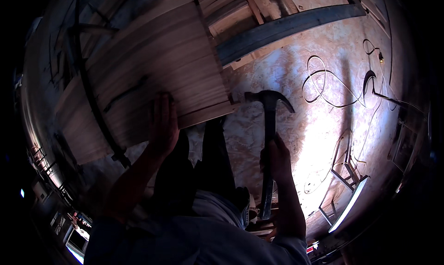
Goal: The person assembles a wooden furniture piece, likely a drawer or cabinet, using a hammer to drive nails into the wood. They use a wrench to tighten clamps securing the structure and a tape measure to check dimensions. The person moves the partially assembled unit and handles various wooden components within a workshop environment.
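The right grip [276, 159] clenches a dark-handled metal claw hammer [269, 121], its head [268, 97] beyond that grip. The left grip [164, 126], unclenched and outstretched, lies on a broad brown wooden panel [157, 66] stretching beyond it and leftward.

The left hand [164, 128] lay at nine o'clock, its fingers stretched over the wooden panel [175, 52], which spread out toward ten. A long dark bar [83, 70] crossed the panel between nine and ten. At four o'clock the right hand [276, 159] gripped the hammer [270, 121], its head near the panel's corner. A beam [286, 30] sat at one, a cable [325, 75] looped over the floor [319, 140] at two, and a lamp [350, 204] glowed farther out at four.
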Action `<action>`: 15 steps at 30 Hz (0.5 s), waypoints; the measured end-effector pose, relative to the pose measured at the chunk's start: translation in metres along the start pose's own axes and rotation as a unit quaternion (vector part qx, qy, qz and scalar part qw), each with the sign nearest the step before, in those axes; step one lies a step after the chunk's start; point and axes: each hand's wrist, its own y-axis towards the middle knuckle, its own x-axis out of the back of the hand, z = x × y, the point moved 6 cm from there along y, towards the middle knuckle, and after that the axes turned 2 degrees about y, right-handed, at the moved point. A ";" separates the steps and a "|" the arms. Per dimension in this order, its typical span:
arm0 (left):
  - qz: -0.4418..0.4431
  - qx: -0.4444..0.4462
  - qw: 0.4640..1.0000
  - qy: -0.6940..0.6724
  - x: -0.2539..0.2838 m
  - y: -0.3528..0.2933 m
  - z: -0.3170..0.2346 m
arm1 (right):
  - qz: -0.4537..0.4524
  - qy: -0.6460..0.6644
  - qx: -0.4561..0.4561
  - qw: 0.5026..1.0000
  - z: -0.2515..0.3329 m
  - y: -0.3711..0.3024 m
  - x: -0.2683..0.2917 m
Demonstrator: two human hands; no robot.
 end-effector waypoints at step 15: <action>0.006 0.026 0.999 0.032 0.005 0.005 0.000 | -0.026 -0.010 -0.029 0.999 0.002 0.007 0.004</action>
